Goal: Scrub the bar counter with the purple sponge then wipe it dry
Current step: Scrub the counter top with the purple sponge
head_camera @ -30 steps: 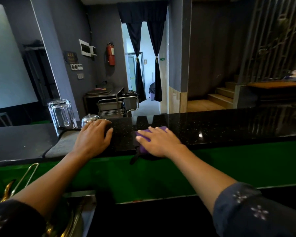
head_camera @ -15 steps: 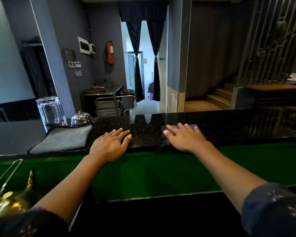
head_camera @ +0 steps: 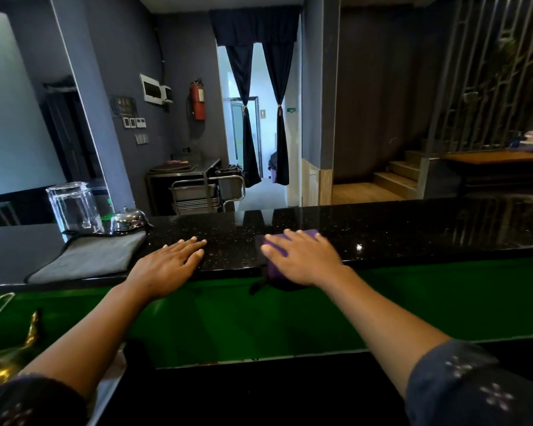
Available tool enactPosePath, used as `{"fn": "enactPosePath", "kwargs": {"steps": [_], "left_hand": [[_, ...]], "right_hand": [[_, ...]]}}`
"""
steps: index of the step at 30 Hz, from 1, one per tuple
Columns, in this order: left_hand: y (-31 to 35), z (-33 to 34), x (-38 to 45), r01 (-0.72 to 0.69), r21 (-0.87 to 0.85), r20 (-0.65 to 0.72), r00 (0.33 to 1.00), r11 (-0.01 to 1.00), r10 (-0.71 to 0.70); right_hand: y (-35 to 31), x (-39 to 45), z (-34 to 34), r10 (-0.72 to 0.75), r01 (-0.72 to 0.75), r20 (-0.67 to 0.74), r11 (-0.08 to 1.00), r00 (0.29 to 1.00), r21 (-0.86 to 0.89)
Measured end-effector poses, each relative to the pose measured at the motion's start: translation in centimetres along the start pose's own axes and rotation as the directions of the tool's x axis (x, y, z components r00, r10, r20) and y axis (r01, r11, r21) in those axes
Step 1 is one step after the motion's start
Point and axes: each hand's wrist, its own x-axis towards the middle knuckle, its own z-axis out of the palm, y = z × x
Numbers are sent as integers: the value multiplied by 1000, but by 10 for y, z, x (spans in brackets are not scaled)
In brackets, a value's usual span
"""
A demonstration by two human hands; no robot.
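- Right hand of mine lies flat, fingers straight, pressing the purple sponge onto the black desk; the sponge sits under my palm at the near edge
- Left hand rests spread and flat on the desk, holding nothing, well to the left of the sponge
- Just left of that hand I see a grey cloth, with a bell and an upturned glass beyond it

One head-worn camera looks forward and down, close over the bar counter.
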Motion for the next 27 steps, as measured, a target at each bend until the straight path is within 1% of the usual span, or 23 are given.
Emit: {"fn": "enactPosePath", "kwargs": {"steps": [4,6,8,10,12,14,16,18,20,22,24,27], "left_hand": [[6,-2,-4,19,-7,23,1000,1000,-19],[9,-5,-5,39,-14,50,998,999,-38],[20,-7,-3,72,-31,39,997,997,-71],[43,-4,2,70,-66,-40,997,995,-73],[83,2,12,12,-151,-117,993,988,-30],[129,12,23,-80,-210,-185,982,974,41],[174,25,35,-150,-201,-219,970,968,105],[200,38,44,-166,-126,-198,970,978,139],[205,45,49,-156,-37,-170,974,987,148],[200,47,53,-152,-31,-142,979,988,146],[198,47,53,-149,-41,-99,984,988,145],[202,45,53,-129,-29,-79,989,991,126]], "right_hand": [[85,-20,-18,134,-135,-9,990,991,-48],[114,-26,-23,218,-219,-20,974,976,-49],[125,-28,-24,282,-283,-32,959,959,-28],[115,-26,-20,315,-316,-55,949,947,-11],[96,-27,-13,300,-303,-107,953,948,-12],[79,-30,-6,231,-237,-163,971,959,-17],[80,-34,-6,171,-176,-171,984,970,-16],[97,-38,-8,124,-129,-156,991,980,-21],[125,-42,-14,132,-136,-142,990,981,-21],[159,-45,-23,177,-180,-101,983,979,-23],[186,-44,-33,209,-210,-29,977,977,-25],[202,-36,-40,259,-258,61,966,964,-14]]}}
